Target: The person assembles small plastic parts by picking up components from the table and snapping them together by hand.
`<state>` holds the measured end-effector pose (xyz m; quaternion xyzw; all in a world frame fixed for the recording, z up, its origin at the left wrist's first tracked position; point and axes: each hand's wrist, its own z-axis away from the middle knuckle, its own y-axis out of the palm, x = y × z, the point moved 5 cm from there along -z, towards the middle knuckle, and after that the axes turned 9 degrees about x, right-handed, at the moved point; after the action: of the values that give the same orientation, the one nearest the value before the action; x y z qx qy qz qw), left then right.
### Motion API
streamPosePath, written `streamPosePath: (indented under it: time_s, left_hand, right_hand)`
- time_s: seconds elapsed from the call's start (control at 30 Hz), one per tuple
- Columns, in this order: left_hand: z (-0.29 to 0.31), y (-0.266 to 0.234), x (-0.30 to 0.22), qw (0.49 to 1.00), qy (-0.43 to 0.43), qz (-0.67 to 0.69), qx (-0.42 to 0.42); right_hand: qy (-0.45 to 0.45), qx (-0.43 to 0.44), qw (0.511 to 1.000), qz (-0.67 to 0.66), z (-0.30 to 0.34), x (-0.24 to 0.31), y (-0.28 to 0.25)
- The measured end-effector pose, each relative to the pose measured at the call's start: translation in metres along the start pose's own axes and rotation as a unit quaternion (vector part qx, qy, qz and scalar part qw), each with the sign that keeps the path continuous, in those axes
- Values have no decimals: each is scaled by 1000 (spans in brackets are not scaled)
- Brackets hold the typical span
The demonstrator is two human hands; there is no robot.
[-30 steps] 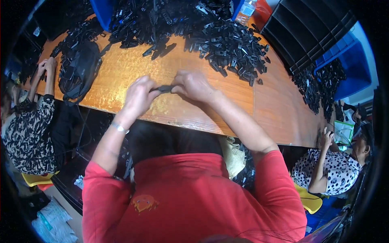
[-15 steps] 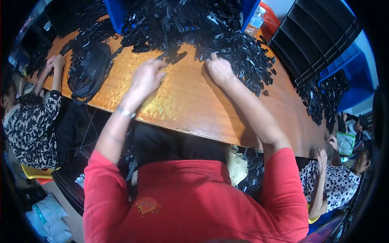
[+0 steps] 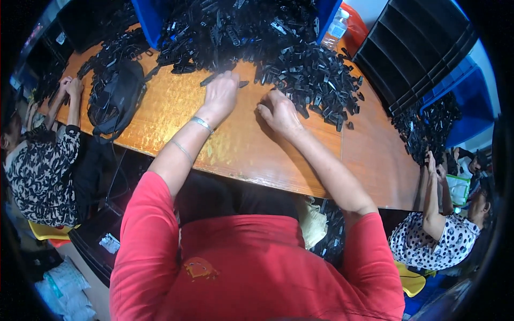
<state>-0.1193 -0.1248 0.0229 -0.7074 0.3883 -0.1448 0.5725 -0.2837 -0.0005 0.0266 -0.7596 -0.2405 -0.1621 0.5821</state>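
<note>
Many small black clip-like plastic parts lie heaped on the wooden table in front of me. At the near edge of the heap, my left hand has its fingers closed down over a slim black part, whose end sticks out on the left; the fingertips are hidden behind the hand. To its right, my right hand rests low over the wood. Its thumb stands apart from the bent fingers, which reach the heap's edge, and nothing shows in its grasp.
A black bag lies left on the table. Blue bin walls flank the heap. A clear bottle and a black ribbed tray stand at the right. People sit working on both sides.
My left hand has moved right and away from me, onto the black parts. My right hand has drawn back slightly toward me, its thumb now spread. The person at right has raised their hands toward the parts.
</note>
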Motion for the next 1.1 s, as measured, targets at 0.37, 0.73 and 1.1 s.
streamPosePath:
  time_s: [0.37,0.73,1.1]
  left_hand:
    - [62,-31,-46,991,-8,101,91]
    - [68,-39,-46,991,120,-12,61]
    - [112,-38,-22,985,23,173,6]
  right_hand:
    - [38,-22,998,40,46,5,-17]
    - [25,82,983,160,47,25,-12]
    - [27,88,990,107,57,34,-15]
